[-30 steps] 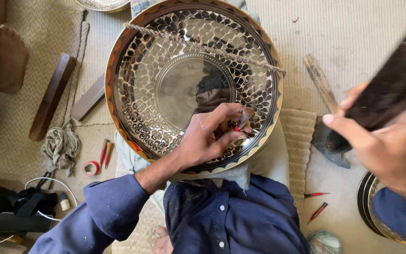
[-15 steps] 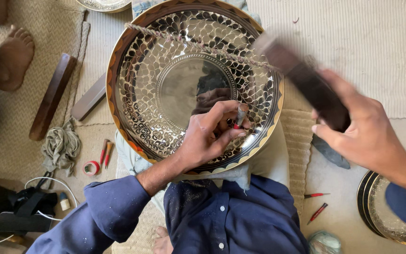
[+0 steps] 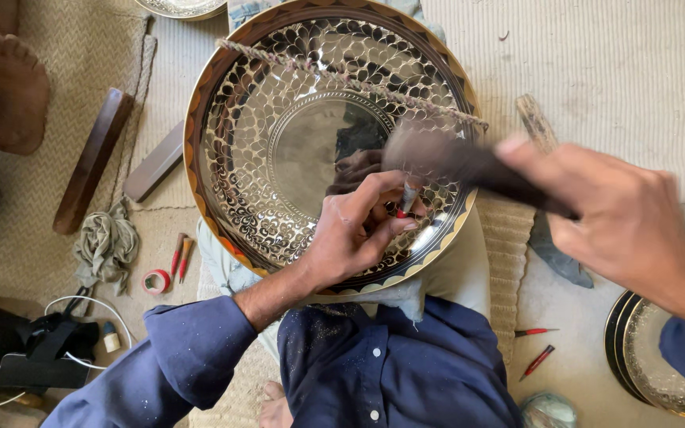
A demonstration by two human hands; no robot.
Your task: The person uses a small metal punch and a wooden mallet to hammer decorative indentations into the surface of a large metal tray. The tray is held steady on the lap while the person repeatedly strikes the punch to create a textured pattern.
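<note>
A large round metal tray (image 3: 279, 143) rests on the person's lap, tilted toward the camera. Its surface is bright and mirror-like, covered with dark leaf-shaped engraving that runs in rings around a plain, polished centre disc; the rim carries a brown and gold band. A twisted cord (image 3: 342, 79) stretches across the tray's upper half, from its upper left edge to its right edge.

The left hand (image 3: 354, 234) lies on the tray's lower right part, fingers pinched around a small red-tipped chisel (image 3: 406, 200) whose point stands on the engraved band. The right hand (image 3: 620, 218), just right of the tray, is closed around a dark wooden mallet (image 3: 469, 162), blurred by motion, whose head is over the tray right above the chisel.

Half a second ago the mallet was raised higher, up near the tray's upper right rim; now it has come down to the chisel's top. The left hand has kept its place and its pinch.

Left of the tray lie two wooden bars (image 3: 93, 158), a grey rag (image 3: 105, 242), a red tape roll (image 3: 154, 281) and two red-handled tools (image 3: 180, 254). Right of and below the tray sit more red tools (image 3: 537, 349) and another engraved tray (image 3: 660, 357).
</note>
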